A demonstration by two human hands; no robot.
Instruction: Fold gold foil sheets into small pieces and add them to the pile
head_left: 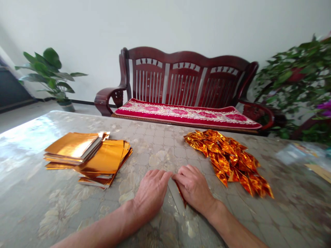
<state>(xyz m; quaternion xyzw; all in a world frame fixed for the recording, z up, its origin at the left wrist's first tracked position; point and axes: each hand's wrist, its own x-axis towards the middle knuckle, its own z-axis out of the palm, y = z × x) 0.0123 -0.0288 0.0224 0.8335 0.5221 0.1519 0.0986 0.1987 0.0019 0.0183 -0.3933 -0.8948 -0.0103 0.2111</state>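
Just in front of me, a sheet of gold foil paper lies on the table between my hands, its grey back showing and an orange-gold edge standing along the right. My left hand is closed, thumb and fingertips pressed at the far end of the sheet. Beside it, my right hand has its fingers curled over the sheet's right side, the thumb meeting the left one. Both palms face down and hide part of the paper. To the left sit stacks of flat gold foil sheets. Folded foil pieces are heaped on the right.
The table has a patterned, glossy cover. Crumpled clear plastic lies at its right end. Behind stands a dark red wooden bench with a red floral cushion. Leafy plants stand on both sides.
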